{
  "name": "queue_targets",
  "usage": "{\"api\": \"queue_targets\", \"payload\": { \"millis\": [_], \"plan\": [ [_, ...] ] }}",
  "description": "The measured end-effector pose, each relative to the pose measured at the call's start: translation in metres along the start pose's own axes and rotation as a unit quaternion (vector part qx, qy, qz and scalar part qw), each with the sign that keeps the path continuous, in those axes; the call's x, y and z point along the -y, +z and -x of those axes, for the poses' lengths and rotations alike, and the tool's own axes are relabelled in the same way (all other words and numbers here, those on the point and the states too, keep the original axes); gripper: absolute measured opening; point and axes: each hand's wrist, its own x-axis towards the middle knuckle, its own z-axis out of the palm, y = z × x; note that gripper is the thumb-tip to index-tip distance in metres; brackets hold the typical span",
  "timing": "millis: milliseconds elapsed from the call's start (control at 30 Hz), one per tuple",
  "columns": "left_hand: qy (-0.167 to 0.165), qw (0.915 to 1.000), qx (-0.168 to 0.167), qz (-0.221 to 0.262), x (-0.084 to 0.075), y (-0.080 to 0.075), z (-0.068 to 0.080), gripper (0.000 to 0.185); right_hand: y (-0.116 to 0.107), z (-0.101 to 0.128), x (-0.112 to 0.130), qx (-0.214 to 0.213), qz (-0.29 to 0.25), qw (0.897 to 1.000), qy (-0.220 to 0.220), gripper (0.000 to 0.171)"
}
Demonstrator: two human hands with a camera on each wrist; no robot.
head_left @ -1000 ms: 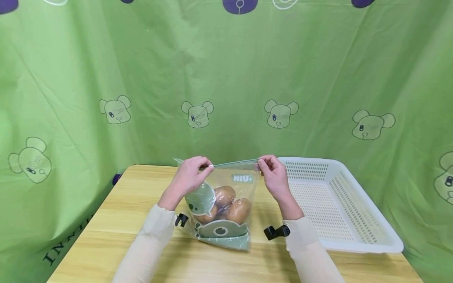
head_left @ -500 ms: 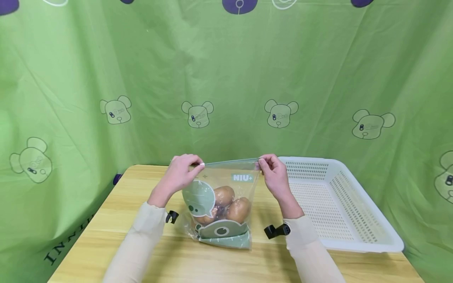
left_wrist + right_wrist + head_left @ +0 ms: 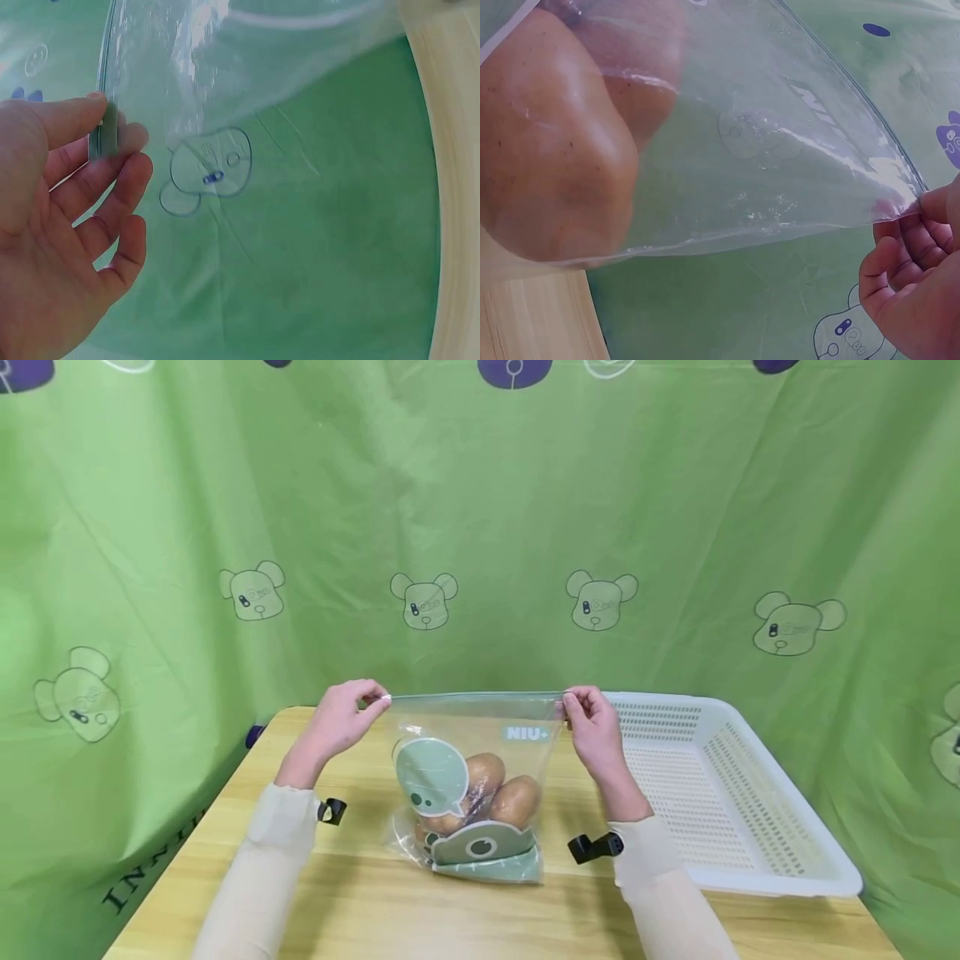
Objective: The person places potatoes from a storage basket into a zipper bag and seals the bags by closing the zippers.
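Observation:
A clear zip bag [image 3: 480, 718] with green prints stands upright on the wooden table, its top edge stretched straight between both hands. Inside lie brown potatoes [image 3: 516, 802], partly hidden behind the prints. At the upper left, my left hand [image 3: 341, 718] pinches the end of the green zip strip [image 3: 105, 135] between thumb and forefinger; the other fingers are loosely bent. My right hand [image 3: 596, 731] pinches the top right corner, thumb towards me. In the right wrist view, a potato [image 3: 555, 150] shows large through the film, well away from the right hand [image 3: 919, 262].
A white perforated plastic basket [image 3: 795, 818] stands at the right, just beyond the right forearm. The wooden table [image 3: 360, 910] ends at a green curtain [image 3: 495, 510] printed with bear heads. Black camera mounts [image 3: 596, 847] sit at both wrists.
My left hand has slid left along the bag's top edge to its left end, and the top now lies straight. The right hand keeps its pinch on the right corner.

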Motion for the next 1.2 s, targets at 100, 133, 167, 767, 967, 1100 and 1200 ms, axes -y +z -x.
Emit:
{"api": "queue_targets", "payload": {
  "millis": [100,133,167,767,967,1100,1200],
  "plan": [
    [-0.017,0.9998,0.002,0.01,0.005,-0.002,-0.001,0.017,-0.001,-0.002,-0.001,-0.001,0.008,1.0,0.001,0.018],
    [-0.023,0.9997,0.001,0.013,0.006,-0.001,-0.001,0.017,-0.001,-0.003,-0.001,-0.001,0.011,1.0,0.003,0.018],
    [-0.029,0.9994,-0.001,0.017,0.006,-0.001,-0.002,0.018,0.0,-0.003,-0.001,0.0,0.014,1.0,0.005,0.018],
    [-0.226,0.9479,-0.056,0.218,0.029,0.063,-0.053,0.019,0.015,-0.057,-0.04,0.011,0.062,0.988,0.142,0.021],
    [-0.237,0.9439,-0.086,0.214,0.043,0.084,-0.064,0.018,0.02,-0.074,-0.059,0.034,0.022,0.979,0.202,0.025],
    [-0.232,0.9408,-0.099,0.226,0.048,0.093,-0.068,0.02,0.02,-0.08,-0.069,0.033,0.003,0.975,0.221,0.028],
    [-0.237,0.9348,-0.1,0.245,0.05,0.096,-0.071,0.022,0.021,-0.082,-0.076,0.038,-0.011,0.973,0.229,0.03]
  ]
}}
